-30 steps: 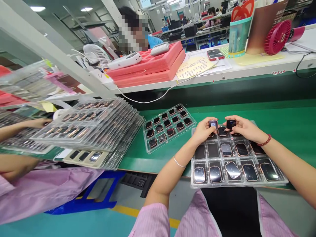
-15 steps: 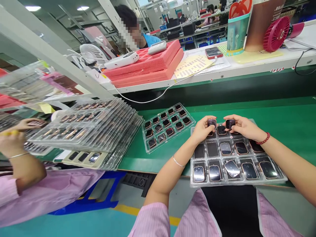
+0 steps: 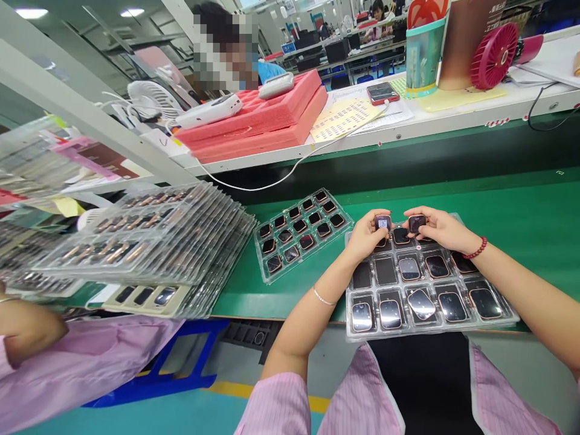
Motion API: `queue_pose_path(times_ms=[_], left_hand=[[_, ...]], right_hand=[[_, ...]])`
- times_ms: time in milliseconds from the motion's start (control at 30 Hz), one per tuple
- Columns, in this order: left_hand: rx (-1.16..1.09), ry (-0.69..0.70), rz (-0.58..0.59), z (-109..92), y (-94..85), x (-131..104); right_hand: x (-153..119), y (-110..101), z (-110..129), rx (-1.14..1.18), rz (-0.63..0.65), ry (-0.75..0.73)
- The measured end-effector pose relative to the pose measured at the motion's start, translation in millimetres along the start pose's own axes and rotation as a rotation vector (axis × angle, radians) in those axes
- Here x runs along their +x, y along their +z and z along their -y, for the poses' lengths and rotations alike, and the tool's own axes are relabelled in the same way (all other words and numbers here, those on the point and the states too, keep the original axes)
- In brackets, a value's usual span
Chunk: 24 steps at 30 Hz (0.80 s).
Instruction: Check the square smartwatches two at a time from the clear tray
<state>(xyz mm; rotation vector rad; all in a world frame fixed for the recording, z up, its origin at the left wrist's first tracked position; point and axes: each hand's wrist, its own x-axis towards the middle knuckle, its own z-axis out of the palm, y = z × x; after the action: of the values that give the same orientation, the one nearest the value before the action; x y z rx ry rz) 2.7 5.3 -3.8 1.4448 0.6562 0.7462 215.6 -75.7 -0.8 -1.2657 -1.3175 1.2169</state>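
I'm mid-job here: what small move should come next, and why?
I'd probably have the right hand tap its dark watch with the thumb: that screen looks mostly unlit, while the left hand holds a lit watch showing a code-like patch. The thumb is right by the dark watch's lower edge.

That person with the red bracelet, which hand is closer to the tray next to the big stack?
Left. The left hand is just right of that tray; the right hand is farther right, beyond the left one.

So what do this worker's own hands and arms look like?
The left hand and right hand are ungloved. On the left is a thin silvery bangle, on the right a bracelet of dark red beads. The pink left sleeve has fine stripes.
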Motion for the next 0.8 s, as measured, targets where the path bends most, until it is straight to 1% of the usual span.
queue_pose_path(times_ms=[133,400,533,633,700,800], left_hand=[[-0.010,0.001,-0.014,1.5,-0.2,1.5],[0.007,0.000,-0.014,5.2,-1.3,1.7],[-0.012,-0.008,-0.033,5.3,-2.6,2.5],[-0.102,-0.033,-0.017,5.4,-3.9,3.7],[-0.153,-0.048,0.009,6.0,-4.8,4.0],[-0.172,-0.050,0.062,7.2,-5.5,4.2]], right_hand=[[0.7,-0.6,-0.6,-0.001,0.017,-0.003],[2.5,-2.9,-6.6,0.016,0.009,-0.015],[2.9,-5.6,-7.0,0.124,-0.045,0.030],[2.4,-9.9,-6.7,0.243,-0.083,0.078],[1.7,-12.7,-6.5,0.297,-0.076,0.086],[0.3,-15.1,-5.5,0.349,-0.035,0.067]])
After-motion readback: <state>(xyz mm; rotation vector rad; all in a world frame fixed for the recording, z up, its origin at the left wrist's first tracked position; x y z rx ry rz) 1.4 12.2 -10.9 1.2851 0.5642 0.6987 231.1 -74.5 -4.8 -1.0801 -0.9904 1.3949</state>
